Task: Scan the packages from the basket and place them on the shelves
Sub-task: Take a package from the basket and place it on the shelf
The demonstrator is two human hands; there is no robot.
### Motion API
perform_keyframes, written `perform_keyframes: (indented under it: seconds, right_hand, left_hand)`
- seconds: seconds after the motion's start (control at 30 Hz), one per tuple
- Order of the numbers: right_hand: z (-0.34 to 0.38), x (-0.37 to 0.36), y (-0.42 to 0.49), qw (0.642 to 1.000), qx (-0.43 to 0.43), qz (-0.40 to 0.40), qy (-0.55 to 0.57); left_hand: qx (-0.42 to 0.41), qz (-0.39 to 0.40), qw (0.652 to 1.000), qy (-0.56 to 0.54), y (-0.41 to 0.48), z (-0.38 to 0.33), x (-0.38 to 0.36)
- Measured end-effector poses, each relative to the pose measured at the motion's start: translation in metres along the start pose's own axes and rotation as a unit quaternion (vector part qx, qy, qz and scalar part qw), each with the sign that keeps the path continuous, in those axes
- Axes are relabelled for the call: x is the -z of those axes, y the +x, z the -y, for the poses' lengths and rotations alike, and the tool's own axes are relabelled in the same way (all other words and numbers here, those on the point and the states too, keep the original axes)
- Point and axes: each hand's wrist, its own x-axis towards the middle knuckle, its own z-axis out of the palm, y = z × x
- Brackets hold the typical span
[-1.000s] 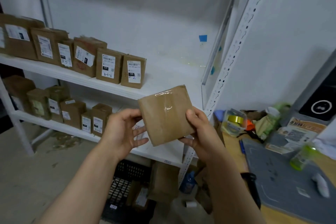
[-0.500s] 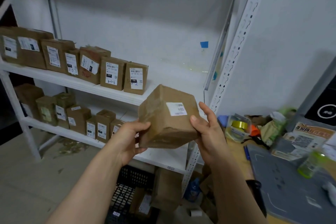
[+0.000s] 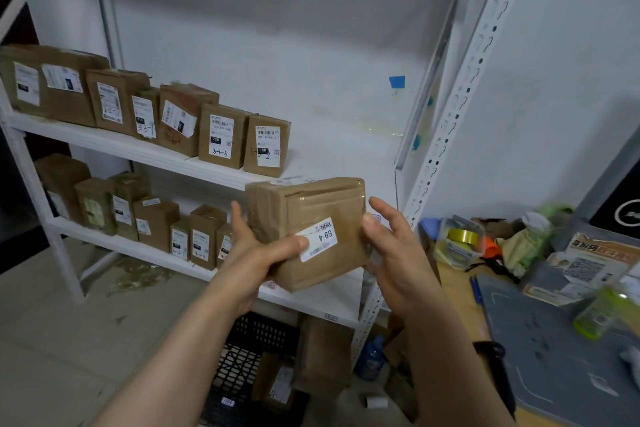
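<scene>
Held package: a brown cardboard package (image 3: 311,204), box-shaped and wrapped in glossy clear tape, is held up in the air between the two hands. It is tilted, and its white printed label (image 3: 320,238) reading "69-4" faces the camera.
Left hand: the left hand (image 3: 254,255) grips the package at its lower left. The thumb lies across the front face with its tip on the end of the label. The fingers pass behind the box, and one fingertip shows beside its left edge.
Right hand: the right hand (image 3: 394,253) is spread wide, with the fingers straight and apart. Only the thumb tip touches the package's right edge.
Behind the grip: a white metal shelf unit (image 3: 458,107) with a perforated upright post stands there. Its upper board passes just above the package.
Up and left of the grip: a row of brown labelled boxes (image 3: 221,135) stands upright on the upper board. The nearest box is marked "15H".
Left of the grip: a second row of smaller brown boxes (image 3: 156,222) stands on the lower board. The nearest of them is partly hidden by the left hand.
Below the grip: a black plastic lattice basket (image 3: 256,347) sits on the floor under the lowest board, with brown parcels (image 3: 277,378) in it.
Right of the grip: a wooden table (image 3: 453,288) carries a grey mat (image 3: 554,357), a clear tub holding a yellow tape roll (image 3: 462,236), and a blurred green bottle (image 3: 595,312).
Right wrist: it wears a black band (image 3: 491,354).
</scene>
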Motion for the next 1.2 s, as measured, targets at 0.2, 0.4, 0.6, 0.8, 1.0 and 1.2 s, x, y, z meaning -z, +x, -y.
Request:
perform_keyframes:
  seconds: [0.2,0.4,0.6,0.8,1.0,1.2]
  right_hand:
    - [0.004,-0.007,0.002,0.976,-0.181,-0.026,0.117]
    - [0.005,-0.027,0.005,0.972,-0.199,0.036,0.118]
    - [-0.006,-0.039,0.004,0.978,-0.185,0.01,0.094]
    - [-0.018,-0.034,0.006,0.981,-0.126,-0.049,0.14]
    - [-0.012,0.0,0.003,0.999,-0.044,-0.008,0.021]
    - [-0.005,0.033,0.01,0.998,0.008,0.059,0.029]
  left_hand:
    - [-0.148,0.037,0.983,0.102,0.001,0.005,0.022]
    - [-0.188,0.046,0.966,0.172,0.005,0.012,0.028]
    - [-0.198,0.045,0.954,0.219,0.002,0.015,0.032]
    - [-0.156,0.113,0.97,0.149,0.008,0.016,0.041]
    - [-0.097,0.136,0.984,0.062,0.017,0.018,0.038]
    - [-0.026,0.239,0.969,0.06,0.026,0.004,0.023]
